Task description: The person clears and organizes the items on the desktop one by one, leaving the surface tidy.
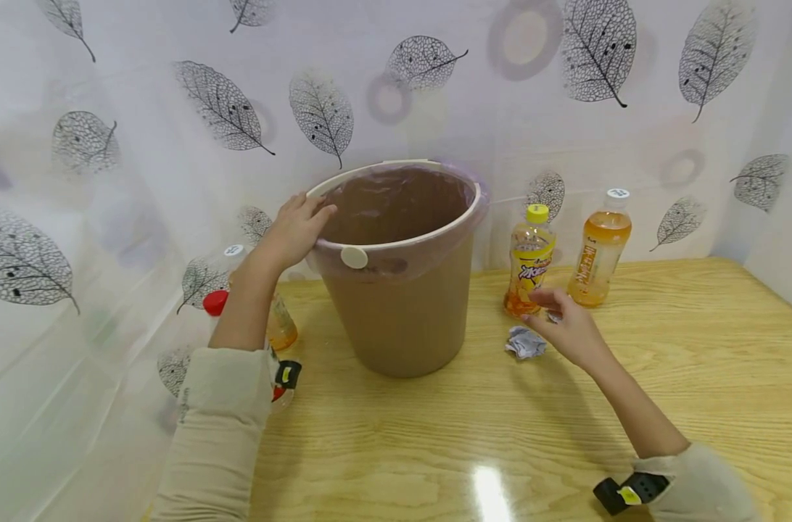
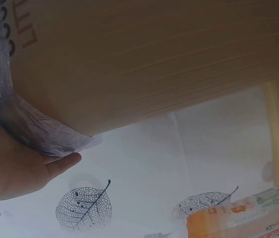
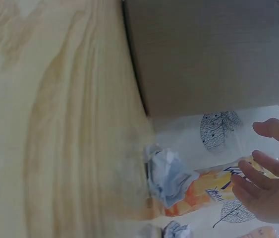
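Note:
A brown trash can (image 1: 402, 312) with a cream rim stands upright on the table, lined with a thin purple bag (image 2: 45, 131). My left hand (image 1: 298, 230) grips the left side of its rim, over the bag. To the right of the can, my right hand (image 1: 568, 330) hovers with thumb and fingers apart, holding nothing. Below and left of its fingertips lies a crumpled paper ball (image 1: 525, 342); a second paper ball (image 3: 176, 230) sits close to the right hand, partly hidden by it in the head view. Just behind stands a yellow-capped bottle (image 1: 531, 261) with some orange drink.
A white-capped bottle (image 1: 601, 250) of orange drink stands at the back right. Beside the left forearm are another bottle (image 1: 281, 322) and a red cap (image 1: 216, 301), partly hidden by the arm. A leaf-printed curtain (image 1: 429, 109) hangs behind the wooden table (image 1: 383, 449).

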Demonstrator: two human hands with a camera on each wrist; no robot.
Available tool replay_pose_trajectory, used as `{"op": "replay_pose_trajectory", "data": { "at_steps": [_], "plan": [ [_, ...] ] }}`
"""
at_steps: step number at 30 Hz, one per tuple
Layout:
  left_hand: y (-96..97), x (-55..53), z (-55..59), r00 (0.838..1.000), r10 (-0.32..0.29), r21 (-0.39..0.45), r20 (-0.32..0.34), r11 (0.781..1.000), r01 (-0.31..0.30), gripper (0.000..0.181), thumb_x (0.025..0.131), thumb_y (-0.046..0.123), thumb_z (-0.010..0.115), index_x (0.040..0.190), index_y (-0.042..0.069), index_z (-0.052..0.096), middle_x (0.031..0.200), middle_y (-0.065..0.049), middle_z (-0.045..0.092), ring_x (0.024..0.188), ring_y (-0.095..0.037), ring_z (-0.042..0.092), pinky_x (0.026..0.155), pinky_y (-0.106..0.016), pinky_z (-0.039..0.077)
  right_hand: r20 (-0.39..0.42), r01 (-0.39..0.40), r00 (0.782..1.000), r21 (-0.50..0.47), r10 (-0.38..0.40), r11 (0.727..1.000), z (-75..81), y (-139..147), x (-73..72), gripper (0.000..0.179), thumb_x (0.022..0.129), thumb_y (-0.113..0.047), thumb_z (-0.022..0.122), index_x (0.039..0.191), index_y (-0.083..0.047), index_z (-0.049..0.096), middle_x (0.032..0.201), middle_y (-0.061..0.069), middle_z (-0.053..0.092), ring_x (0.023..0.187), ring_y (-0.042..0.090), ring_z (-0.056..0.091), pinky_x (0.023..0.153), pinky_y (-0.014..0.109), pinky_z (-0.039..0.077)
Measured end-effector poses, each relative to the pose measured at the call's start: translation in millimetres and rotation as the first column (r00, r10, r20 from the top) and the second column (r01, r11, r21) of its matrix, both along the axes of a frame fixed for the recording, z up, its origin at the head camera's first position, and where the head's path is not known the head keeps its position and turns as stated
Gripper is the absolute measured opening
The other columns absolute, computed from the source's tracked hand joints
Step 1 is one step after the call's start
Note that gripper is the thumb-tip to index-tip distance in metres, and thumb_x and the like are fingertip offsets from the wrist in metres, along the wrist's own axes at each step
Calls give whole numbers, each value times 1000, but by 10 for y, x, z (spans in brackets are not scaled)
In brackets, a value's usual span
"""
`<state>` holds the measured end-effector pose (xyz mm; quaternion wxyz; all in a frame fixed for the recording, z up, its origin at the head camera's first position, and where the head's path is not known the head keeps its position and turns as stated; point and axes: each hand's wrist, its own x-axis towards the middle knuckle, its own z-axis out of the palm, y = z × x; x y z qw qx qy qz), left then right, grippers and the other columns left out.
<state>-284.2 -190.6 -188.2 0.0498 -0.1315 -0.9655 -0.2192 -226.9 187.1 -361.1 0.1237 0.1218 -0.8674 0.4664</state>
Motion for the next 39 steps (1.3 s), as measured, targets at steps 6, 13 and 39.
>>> {"op": "replay_pose_trajectory", "data": {
  "at_steps": [6, 13, 39],
  "plan": [
    [1, 6, 8, 1000, 3, -6, 6, 1000, -3, 61, 98, 42, 28, 143, 1, 27, 149, -23, 6, 136, -33, -1, 107, -53, 4, 45, 7, 999, -6, -6, 1000, -149, 37, -38, 44, 86, -15, 63, 118, 10, 48, 116, 29, 52, 109, 42, 47, 95, 51, 36],
    [-1, -2, 11, 1000, -2, -7, -2, 1000, 2, 60, 98, 40, 27, 142, -2, 29, 149, -25, 7, 136, -36, 0, 107, -52, 3, 84, -9, 996, 15, 8, 1000, -289, 84, -98, 46, 85, -14, 65, 119, 11, 47, 116, 30, 51, 110, 42, 46, 94, 53, 36],
    [-10, -11, 0, 1000, -7, 1, 4, 1000, 7, 60, 98, 42, 27, 142, 0, 30, 149, -25, 7, 136, -36, -1, 107, -53, 3, 91, -69, 994, 115, 59, 991, -627, 88, -152, 57, 78, -15, 74, 121, 9, 47, 114, 27, 54, 100, 37, 51, 81, 47, 44]
  ]
}}
